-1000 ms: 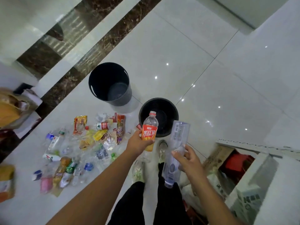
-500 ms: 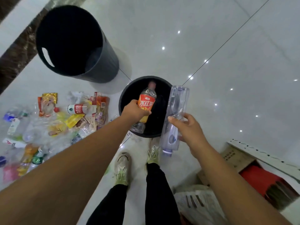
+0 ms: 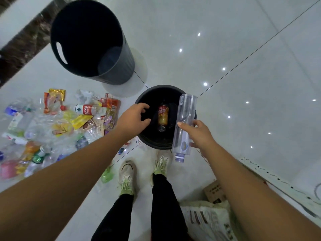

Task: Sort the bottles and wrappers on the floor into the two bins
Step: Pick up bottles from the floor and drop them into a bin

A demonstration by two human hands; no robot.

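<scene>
Now above the small bin (image 3: 152, 145), the empty left hand (image 3: 137, 117) hangs loosely curled, 1 orange-labelled bottle (image 3: 163, 115) lying inside; the right hand (image 3: 199, 134) grips a clear bottle (image 3: 185, 122) over the bin's rim, likely next to drop.

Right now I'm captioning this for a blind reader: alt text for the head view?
An empty left hand hovers over the near black bin containing an orange-label bottle; the right hand grips a clear bottle beside it. Wrappers and bottles litter the floor at left.
</scene>
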